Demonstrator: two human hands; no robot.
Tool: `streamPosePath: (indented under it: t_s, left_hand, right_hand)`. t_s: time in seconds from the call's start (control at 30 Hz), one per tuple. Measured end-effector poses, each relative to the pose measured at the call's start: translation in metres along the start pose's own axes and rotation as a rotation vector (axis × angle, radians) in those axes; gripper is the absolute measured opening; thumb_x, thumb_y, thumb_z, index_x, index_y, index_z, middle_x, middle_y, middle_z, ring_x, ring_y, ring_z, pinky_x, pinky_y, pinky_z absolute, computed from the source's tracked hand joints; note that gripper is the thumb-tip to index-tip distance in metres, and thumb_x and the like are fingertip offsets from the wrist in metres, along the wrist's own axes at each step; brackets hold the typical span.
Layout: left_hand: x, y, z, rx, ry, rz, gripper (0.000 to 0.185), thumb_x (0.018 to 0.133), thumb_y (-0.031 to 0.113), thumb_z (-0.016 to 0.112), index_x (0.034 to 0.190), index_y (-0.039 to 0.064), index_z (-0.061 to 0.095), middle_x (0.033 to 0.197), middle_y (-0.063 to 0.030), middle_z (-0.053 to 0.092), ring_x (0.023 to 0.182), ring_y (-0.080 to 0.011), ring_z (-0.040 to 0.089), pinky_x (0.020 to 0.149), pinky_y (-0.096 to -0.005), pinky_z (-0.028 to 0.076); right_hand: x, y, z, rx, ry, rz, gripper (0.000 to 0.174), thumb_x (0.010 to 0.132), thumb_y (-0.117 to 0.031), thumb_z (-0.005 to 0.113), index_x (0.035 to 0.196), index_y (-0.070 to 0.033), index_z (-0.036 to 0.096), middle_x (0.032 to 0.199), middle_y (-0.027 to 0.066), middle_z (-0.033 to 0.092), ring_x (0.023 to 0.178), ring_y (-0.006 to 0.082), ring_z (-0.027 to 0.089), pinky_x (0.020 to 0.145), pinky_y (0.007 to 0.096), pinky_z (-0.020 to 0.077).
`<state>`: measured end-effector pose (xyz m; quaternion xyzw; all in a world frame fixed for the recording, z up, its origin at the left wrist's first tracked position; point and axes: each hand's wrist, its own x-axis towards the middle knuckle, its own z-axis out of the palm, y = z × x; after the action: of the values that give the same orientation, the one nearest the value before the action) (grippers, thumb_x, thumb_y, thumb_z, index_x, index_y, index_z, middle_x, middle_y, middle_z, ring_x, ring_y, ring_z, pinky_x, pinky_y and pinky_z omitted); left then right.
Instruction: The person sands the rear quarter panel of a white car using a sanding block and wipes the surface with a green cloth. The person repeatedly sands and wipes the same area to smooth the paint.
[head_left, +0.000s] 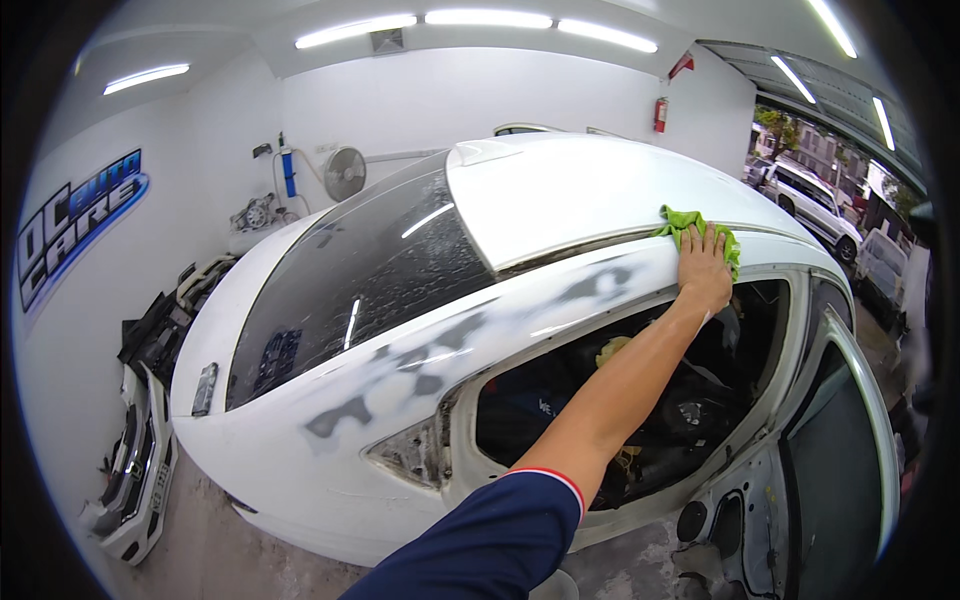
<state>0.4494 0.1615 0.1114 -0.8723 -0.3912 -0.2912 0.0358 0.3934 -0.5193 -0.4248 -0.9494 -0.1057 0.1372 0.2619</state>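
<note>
My left hand (703, 264) presses a bright green cloth (679, 219) against the white car, at the roof's side edge above the rear door opening. Its fingers lie over the cloth, and folds stick out on both sides. My right hand is out of view. Under the cloth runs the roof channel (577, 251), a dark, dirty groove between the white roof (585, 187) and the side panel. Grey and white sanded patches (450, 337) mark the rear pillar. Water drops cover the dark rear window (375, 277).
An opened rear door (840, 435) without its inner trim stands at right. Below my arm is the door opening (517, 420), with a dark cabin inside. A removed bumper (146, 480) and dark parts (161, 322) lie along the left wall. A fan (345, 174) stands behind the car.
</note>
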Motion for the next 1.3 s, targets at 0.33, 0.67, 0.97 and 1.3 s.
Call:
streamPosePath:
  t_s: [0.33, 0.67, 0.97, 1.3]
  left_hand:
    - [-0.396, -0.228, -0.09, 0.222, 0.504, -0.545, 0.066, 0.107, 0.034, 0.048, 0.171, 0.017, 0.04, 0.183, -0.0089, 0.022, 0.168, -0.0422, 0.016, 0.134, -0.0615, 0.013]
    - [-0.771, -0.376, -0.131, 0.177, 0.59, -0.811, 0.08, 0.091, 0.027, 0.051, 0.162, -0.007, 0.039, 0.18, -0.0255, 0.021, 0.164, -0.0548, 0.013, 0.133, -0.0629, 0.007]
    - [-0.569, -0.266, -0.02, 0.235, 0.708, -0.838, 0.066, 0.105, 0.035, 0.06, 0.155, -0.007, 0.051, 0.17, -0.0295, 0.038, 0.155, -0.0632, 0.024, 0.126, -0.0763, 0.012]
    - [-0.409, -0.202, -0.075, 0.216, 0.531, -0.41, 0.08, 0.091, 0.024, 0.067, 0.165, 0.007, 0.044, 0.175, -0.0173, 0.034, 0.159, -0.0597, 0.023, 0.126, -0.0762, 0.018]
  right_hand:
    - [0.025, -0.007, 0.009, 0.016, -0.22, -0.109, 0.065, 0.086, -0.047, 0.086, 0.131, -0.002, 0.073, 0.115, 0.0214, 0.077, 0.104, 0.0369, 0.072, 0.095, 0.0478, 0.0563]
    - [0.098, -0.061, 0.03, 0.099, -0.402, -0.349, 0.067, 0.088, -0.045, 0.085, 0.134, 0.001, 0.071, 0.12, 0.0241, 0.077, 0.109, 0.0398, 0.072, 0.099, 0.0478, 0.0548]
    - [0.109, -0.065, 0.05, -0.183, -0.396, -0.422, 0.074, 0.087, -0.051, 0.084, 0.141, -0.002, 0.068, 0.133, 0.0259, 0.073, 0.124, 0.0432, 0.068, 0.107, 0.0492, 0.0523]
    - [0.111, -0.132, 0.057, -0.216, -0.457, -0.59, 0.077, 0.088, -0.054, 0.083, 0.145, -0.004, 0.067, 0.137, 0.0262, 0.071, 0.128, 0.0441, 0.066, 0.11, 0.0487, 0.0511]
